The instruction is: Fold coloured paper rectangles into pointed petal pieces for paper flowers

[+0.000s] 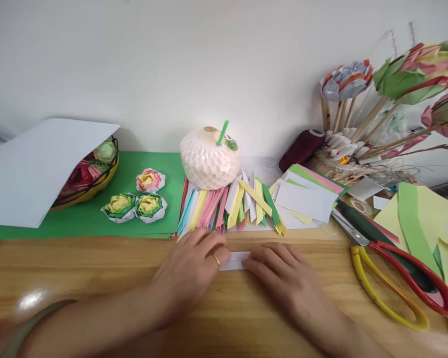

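A small white paper strip (pixel 233 261) lies on the wooden table between my two hands, with a crease line along it. My left hand (pixel 194 266), a ring on one finger, presses on the strip's left end with its fingers together. On the right end rest the closed fingertips of my right hand (pixel 283 278). Just beyond the hands is a row of folded paper strips (pixel 209 209) in pink, yellow, white, green and blue. White paper rectangles (pixel 304 199) are stacked to the right of that row.
Large scissors (pixel 392 273) with red and yellow handles lie right, beside paper scraps (pixel 414 223). Behind stand a white textured pot (pixel 209 161), a thread spool (pixel 300 149) and paper flowers on sticks (pixel 347 82). At left are three paper lotuses (pixel 149 206) and a basket (pixel 93 189).
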`<state>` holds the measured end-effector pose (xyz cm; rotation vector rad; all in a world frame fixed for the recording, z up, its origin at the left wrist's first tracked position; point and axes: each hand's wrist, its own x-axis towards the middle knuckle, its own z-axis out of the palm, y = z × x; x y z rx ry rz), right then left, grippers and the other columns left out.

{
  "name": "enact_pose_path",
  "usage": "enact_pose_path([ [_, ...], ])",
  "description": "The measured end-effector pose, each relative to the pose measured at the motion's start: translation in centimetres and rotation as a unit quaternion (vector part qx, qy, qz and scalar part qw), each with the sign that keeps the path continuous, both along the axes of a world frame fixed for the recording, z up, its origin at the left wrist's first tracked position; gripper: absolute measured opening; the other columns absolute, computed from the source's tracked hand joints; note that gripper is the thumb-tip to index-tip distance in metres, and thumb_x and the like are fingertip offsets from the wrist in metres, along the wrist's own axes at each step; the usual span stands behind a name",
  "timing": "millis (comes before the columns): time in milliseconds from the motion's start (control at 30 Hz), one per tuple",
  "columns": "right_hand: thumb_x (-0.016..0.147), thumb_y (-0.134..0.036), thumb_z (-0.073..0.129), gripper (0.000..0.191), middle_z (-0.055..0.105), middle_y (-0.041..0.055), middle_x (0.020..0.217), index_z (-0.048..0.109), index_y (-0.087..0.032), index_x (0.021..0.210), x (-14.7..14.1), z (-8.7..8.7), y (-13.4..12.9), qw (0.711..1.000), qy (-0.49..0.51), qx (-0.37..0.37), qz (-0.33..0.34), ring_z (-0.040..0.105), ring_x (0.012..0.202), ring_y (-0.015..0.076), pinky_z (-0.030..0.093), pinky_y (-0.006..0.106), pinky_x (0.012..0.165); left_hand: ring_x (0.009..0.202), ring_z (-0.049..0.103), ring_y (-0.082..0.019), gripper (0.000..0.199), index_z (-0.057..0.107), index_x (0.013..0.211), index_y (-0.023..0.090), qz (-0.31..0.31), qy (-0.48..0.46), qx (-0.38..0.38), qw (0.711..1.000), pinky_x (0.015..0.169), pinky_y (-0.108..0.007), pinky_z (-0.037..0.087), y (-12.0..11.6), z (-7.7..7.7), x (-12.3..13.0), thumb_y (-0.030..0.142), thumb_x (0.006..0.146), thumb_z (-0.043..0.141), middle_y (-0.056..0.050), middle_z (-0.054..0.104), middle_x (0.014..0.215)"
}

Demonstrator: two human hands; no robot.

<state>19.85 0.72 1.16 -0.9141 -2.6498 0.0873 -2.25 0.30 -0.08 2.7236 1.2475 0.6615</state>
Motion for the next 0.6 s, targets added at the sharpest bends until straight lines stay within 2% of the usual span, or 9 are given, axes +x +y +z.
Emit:
enact_pose_path([
  [133, 0.099, -0.018, 0.027, 0.035, 0.066, 0.0071, 0.095, 0.062, -0.015, 0.103, 0.3, 0.3, 0.0, 0.999, 0.01, 0.009, 0.032, 0.055, 0.089, 0.0212, 0.045, 0.034, 0.075, 0.096, 0.054, -0.02, 0.019, 0.063, 0.095, 0.015, -0.085, -0.043, 0.115, 0.989, 0.083, -0.036, 0.044, 0.2, -0.3, -0.8, 0.012, 0.094, 0.045, 0.001, 0.068, 0.095],
  [233, 0.097, -0.015, 0.03, 0.033, 0.066, 0.0082, 0.093, 0.063, -0.013, 0.101, 0.5, 0.4, 0.1, 0.999, 0.009, 0.015, 0.044, 0.056, 0.087, 0.0216, 0.047, 0.035, 0.073, 0.11, 0.053, -0.023, 0.023, 0.063, 0.104, 0.011, -0.136, 0.0, 0.13, 0.982, 0.098, -0.041, 0.039, 0.3, -0.4, -1.3, 0.011, 0.096, 0.041, -0.003, 0.067, 0.109],
  [367, 0.092, -0.014, 0.041, 0.024, 0.066, 0.0094, 0.089, 0.063, -0.012, 0.101, 0.7, 0.4, 0.3, 1.0, 0.024, 0.003, 0.016, 0.057, 0.085, 0.0221, 0.048, 0.036, 0.071, 0.114, 0.054, -0.023, 0.037, 0.06, 0.113, 0.009, -0.18, 0.061, 0.127, 0.973, 0.096, -0.04, 0.042, -0.1, -0.4, -1.5, 0.012, 0.098, 0.026, -0.008, 0.064, 0.118],
  [600, 0.089, -0.013, 0.048, 0.019, 0.064, 0.0075, 0.09, 0.065, -0.017, 0.098, 1.0, -0.2, 0.8, 0.993, 0.087, -0.071, -0.021, 0.056, 0.083, 0.019, 0.049, 0.033, 0.068, 0.108, 0.06, -0.019, 0.044, 0.056, 0.119, 0.007, -0.208, 0.104, 0.127, 0.964, 0.089, -0.03, 0.049, -0.9, -0.1, -1.2, 0.008, 0.098, 0.017, -0.007, 0.061, 0.124],
])
